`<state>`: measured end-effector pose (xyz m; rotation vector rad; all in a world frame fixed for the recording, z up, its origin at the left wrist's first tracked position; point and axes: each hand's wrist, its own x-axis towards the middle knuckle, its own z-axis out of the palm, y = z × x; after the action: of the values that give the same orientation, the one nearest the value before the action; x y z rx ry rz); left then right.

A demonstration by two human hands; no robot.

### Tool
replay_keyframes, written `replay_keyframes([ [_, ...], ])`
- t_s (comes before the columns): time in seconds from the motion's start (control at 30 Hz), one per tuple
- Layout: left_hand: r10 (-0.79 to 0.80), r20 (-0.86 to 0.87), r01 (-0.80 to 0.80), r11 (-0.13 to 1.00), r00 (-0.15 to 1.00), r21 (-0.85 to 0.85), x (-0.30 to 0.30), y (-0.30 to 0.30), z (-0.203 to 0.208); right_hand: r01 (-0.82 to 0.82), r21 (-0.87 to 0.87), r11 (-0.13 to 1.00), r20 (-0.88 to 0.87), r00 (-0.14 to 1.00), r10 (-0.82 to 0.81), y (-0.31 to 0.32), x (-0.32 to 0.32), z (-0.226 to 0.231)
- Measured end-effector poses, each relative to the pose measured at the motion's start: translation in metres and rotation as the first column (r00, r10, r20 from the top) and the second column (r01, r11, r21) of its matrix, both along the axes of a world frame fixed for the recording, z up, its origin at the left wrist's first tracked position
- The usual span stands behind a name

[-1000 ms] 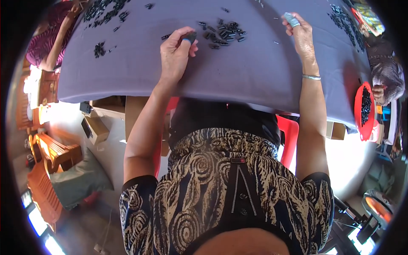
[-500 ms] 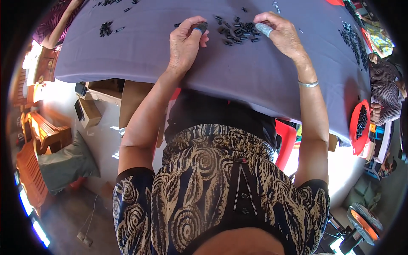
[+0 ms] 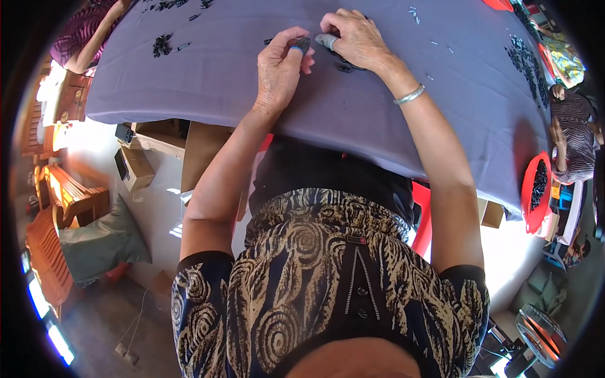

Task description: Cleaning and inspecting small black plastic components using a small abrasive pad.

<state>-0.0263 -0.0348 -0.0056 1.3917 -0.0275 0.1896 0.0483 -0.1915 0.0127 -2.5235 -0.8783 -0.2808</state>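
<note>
Over the grey tablecloth [image 3: 189, 82] my left hand [image 3: 279, 70] is closed, thumb pressed to the curled fingers. A dark cover with a blue edge [image 3: 302, 45] sits on that thumb; whatever lies between the fingertips is too small to make out. Just to its right, my right hand [image 3: 358, 39] bends inward with its fingers curled together, a light grey cover [image 3: 326, 41] on its thumb. Its fingertips' contents are hidden. Under the right palm a pile of small black cylindrical pieces [image 3: 345, 67] shows only in part. One more dark piece [image 3: 268, 41] lies left of my left hand.
Other dark piles lie at the far left [image 3: 162, 45] and along the right edge [image 3: 528, 66]. A red basin [image 3: 535, 192] of black pieces is at the right. Co-workers sit at both sides. A few small silvery pieces [image 3: 414, 14] lie at the far right.
My right hand has moved left from the pile's right side, now covering most of the pile and close to my left hand. My left hand stays nearly in place.
</note>
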Motion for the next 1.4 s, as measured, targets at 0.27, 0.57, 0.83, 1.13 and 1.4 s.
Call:
replay_keyframes([
  [0.27,-0.023,0.007,0.023,0.998,1.0,0.067,0.0,0.0,0.001,0.001,0.076,0.997,-0.091,0.996,0.006,-0.034,-0.015,-0.008],
  [0.57,-0.023,0.022,0.019,0.982,0.999,0.188,-0.005,-0.002,-0.005,0.06,0.248,0.967,-0.222,0.975,-0.004,-0.054,-0.025,0.001],
  [0.83,-0.183,0.263,-0.085,0.648,0.947,0.757,-0.008,-0.014,0.0,0.134,0.323,0.937,-0.122,0.988,-0.099,-0.061,0.052,-0.001],
  [1.13,-0.248,0.278,-0.067,0.623,0.928,0.78,-0.007,-0.007,-0.004,0.014,0.032,0.999,-0.278,0.96,-0.004,-0.063,0.025,0.01],
  [1.4,-0.218,0.332,-0.05,0.765,0.918,0.642,0.0,-0.002,-0.013,0.113,0.271,0.956,-0.175,0.982,-0.066,-0.067,-0.022,0.026],
])
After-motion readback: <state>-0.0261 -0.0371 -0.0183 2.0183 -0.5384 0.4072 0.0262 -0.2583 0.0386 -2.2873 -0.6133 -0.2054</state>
